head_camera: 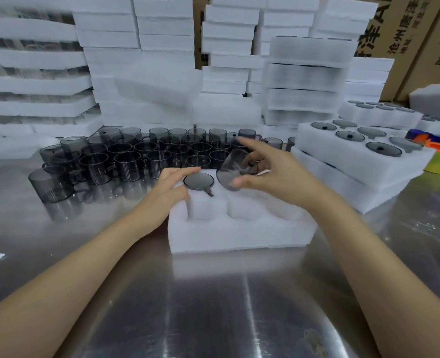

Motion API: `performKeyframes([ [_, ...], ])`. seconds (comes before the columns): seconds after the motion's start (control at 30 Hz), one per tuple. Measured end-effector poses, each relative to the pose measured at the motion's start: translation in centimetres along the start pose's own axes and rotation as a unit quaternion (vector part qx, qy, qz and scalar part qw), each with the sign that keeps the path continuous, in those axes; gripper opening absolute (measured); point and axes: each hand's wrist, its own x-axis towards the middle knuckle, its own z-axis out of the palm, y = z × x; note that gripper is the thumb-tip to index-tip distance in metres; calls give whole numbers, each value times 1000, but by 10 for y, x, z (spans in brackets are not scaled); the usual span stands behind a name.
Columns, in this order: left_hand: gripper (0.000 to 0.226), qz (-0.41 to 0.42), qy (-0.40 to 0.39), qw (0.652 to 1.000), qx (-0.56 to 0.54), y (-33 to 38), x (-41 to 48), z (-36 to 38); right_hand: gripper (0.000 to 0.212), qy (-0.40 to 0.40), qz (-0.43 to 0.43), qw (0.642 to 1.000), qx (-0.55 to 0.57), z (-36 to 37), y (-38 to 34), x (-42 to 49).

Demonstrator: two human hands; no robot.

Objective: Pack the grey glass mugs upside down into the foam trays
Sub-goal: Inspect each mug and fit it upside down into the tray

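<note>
Steel table (213, 306) carries a white foam tray (239, 233) near its middle, just ahead of the person. One grey glass mug, the seated mug (198, 181), stands upside down in the tray's far left pocket with its flat base up and its handle pointing toward the near edge. The left hand (167, 192) lies at that far left corner of the tray, fingers fairly straight, fingertips touching the seated mug's side. Just to its right, the right hand (273, 174) grips a tilted mug (230, 169) above the next pocket in the far row, thumb against the glass, forefinger stretched out and up; the mug is blurred, so its exact contact with the foam cannot be told. Behind the tray, toward the table's far left, loose mugs (126, 156) stand upright, crowded together. Along the right edge sit filled trays (356, 161), stacked, showing mug bases. Foam stacks (162, 34) and cardboard boxes (407, 34) rise at the far edge.
</note>
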Motion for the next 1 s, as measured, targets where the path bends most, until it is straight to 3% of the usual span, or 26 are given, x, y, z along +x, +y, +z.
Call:
performKeyframes([
  [0.1, 54, -1, 2, 1000, 0, 1, 0, 0, 80, -42, -11, 997, -56, 1, -2, -2],
  [0.2, 54, -1, 3, 1000, -2, 0, 0, -1, 71, 8, 14, 999, -43, -1, -5, -3],
  [0.33, 55, -3, 1, 1000, -2, 0, 0, 0, 57, 59, -2, 971, -233, 5, -13, -7],
  [0.53, 55, -8, 4, 1000, 2, -1, 2, 0, 58, 112, -19, 960, -257, 17, -21, -9],
  [0.73, 54, -9, 4, 1000, -3, -1, 3, 1, 51, 99, 54, 992, -64, 17, -20, -7],
  [0.9, 54, -6, 2, 1000, -4, -1, 2, 1, 20, 62, 107, 990, 70, 14, -21, -8],
  [1.0, 54, -3, 3, 1000, -4, 0, 1, 1, 14, 54, 130, 984, 112, 14, -22, -9],
])
